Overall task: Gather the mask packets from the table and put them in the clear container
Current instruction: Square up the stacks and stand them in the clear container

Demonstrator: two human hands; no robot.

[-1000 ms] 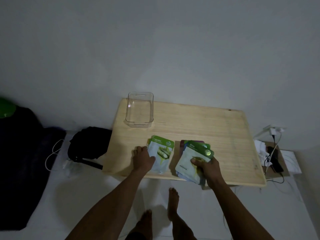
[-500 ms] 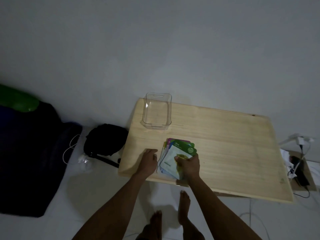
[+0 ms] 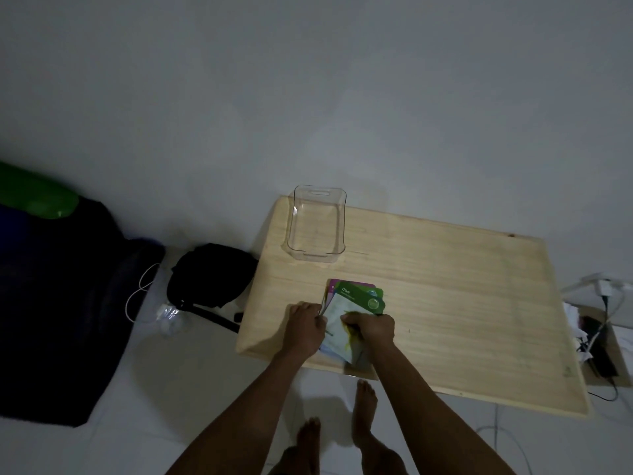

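Both hands held the fanned stack of mask packets [image 3: 352,306] near the front edge of the bench [image 3: 462,286]. The right hand [image 3: 373,329] had its fingers closed on the stack from above, and the left hand [image 3: 305,325] pinched its left edge. The clear container [image 3: 317,222] stood empty at the far left corner. Squaring the edges together before lifting would probably help, so no packet slid loose on the way across.

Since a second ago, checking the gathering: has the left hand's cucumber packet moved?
Yes. It lay apart, left of the stack; now merged into it, below the clear container.
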